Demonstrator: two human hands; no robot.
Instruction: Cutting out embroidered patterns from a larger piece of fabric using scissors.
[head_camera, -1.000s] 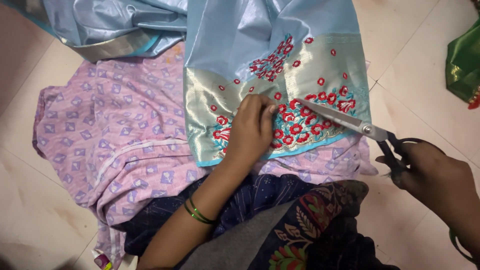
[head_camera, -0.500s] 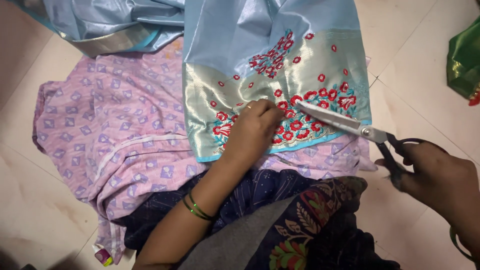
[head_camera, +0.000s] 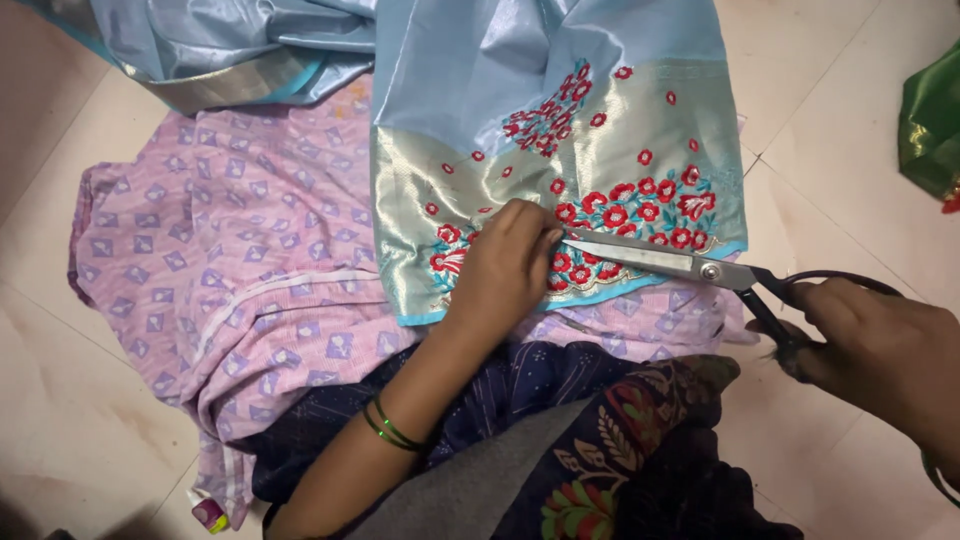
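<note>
The tiled floor (head_camera: 90, 440) carries everything here, and the blue cloth (head_camera: 520, 90) serves as the landmark: a shiny pale-blue piece with a silver border band and red embroidered flowers, spread flat across the upper middle. Under it and reaching out to its left lies a lilac printed cloth (head_camera: 220, 250), and a green bundle (head_camera: 930, 130) sits well off to its right. On the blue cloth's lower border the left hand (head_camera: 505, 270) presses down with fingers spread and flat, gripping nothing, just pinning the fabric beside the cut. The right hand (head_camera: 880, 345), off the cloth's lower right corner, is closed around the black loops of the scissors (head_camera: 670, 262), whose steel blades lie nearly together along the flower band, tips touching the left hand's fingertips. To cut cleanly, it seems wise to keep the fabric taut and flat, follow the edge of the embroidery, and hold the pinning fingers clear of the blade tips.
</note>
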